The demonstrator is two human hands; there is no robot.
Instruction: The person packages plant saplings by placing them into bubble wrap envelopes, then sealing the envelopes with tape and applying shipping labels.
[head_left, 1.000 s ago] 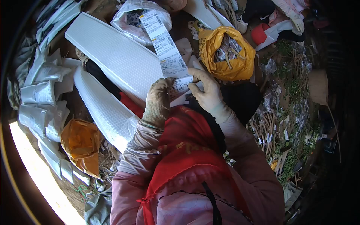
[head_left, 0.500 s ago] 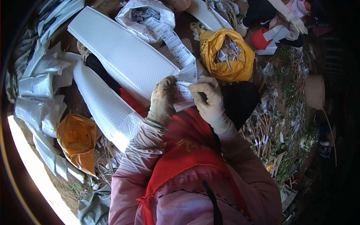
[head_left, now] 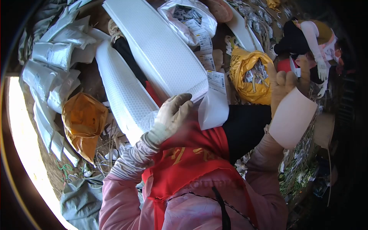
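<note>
Honestly, can't tell either grip: left hand by the bubble mailers, right hand partly behind a pale label.

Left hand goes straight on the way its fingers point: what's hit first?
Likely the near end of the wider bubble sleeve, just past the fingertips, then the label strip. Depth is unclear; the left hand might pass above both.

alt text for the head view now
A gloved right hand is held up, partly covered by a pale label; the gloved left hand is near white padded envelopes. A printed paper strip and yellow bag are nearby.
</note>
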